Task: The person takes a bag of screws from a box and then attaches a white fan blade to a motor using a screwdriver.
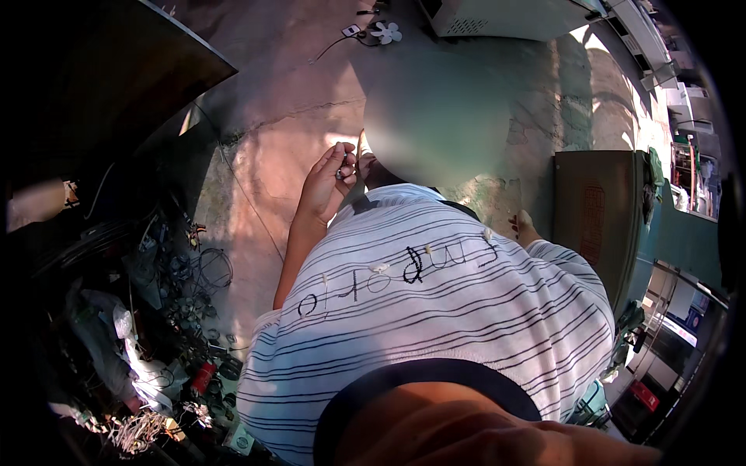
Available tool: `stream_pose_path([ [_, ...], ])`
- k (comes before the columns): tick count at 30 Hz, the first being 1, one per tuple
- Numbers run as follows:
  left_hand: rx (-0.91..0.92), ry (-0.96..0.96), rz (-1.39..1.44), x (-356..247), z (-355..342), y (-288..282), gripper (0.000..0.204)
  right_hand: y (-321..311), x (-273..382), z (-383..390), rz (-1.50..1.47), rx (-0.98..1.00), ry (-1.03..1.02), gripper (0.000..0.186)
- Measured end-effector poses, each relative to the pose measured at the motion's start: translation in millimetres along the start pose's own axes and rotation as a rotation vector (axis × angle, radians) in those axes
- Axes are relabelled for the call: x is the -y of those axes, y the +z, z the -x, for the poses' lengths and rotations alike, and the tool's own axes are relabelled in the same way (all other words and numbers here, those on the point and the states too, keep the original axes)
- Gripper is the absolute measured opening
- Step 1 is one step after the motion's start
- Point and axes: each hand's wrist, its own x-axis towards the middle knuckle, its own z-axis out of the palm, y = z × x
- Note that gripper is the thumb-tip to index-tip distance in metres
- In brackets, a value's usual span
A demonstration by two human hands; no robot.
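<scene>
left hand [326, 182]: fingers pinched on a small dark part [340, 175]
right hand [525, 227]: mostly hidden behind shirt [435, 311], grip unclear
floor [264, 124]: cracked concrete

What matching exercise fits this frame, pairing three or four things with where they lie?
Things:
1. left hand
2. right hand
3. white flower-shaped plastic object
4. tangled heap of dark cables and scrap

Places:
A. top centre, on the concrete floor
B. lower left
C. raised, pinching a small dark object
D. low beside the brown cardboard box

Pairs: 1-C, 2-D, 3-A, 4-B
</scene>
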Motion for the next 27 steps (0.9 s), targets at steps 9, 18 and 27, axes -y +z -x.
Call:
stream_pose_path([
  [9, -0.259, 0.037, -0.121, -177.6, -143.3, -24.7, 0.033, 290.9, 489.9, 128.1, 0.729, 0.382, -0.922, 0.054],
  [18, -0.171, -0.334, -0.614, -283.8, -371.6, -84.2, 0.029, 418.1, 614.3, 166.8, 0.627, 0.647, -1.126, 0.035],
  [27, 0.237, -0.498, -1.845, -378.0, -584.5, -163.6, 0.048, 421.2, 653.9, 81.6, 0.314, 1.081, -0.289, 0.004],
])
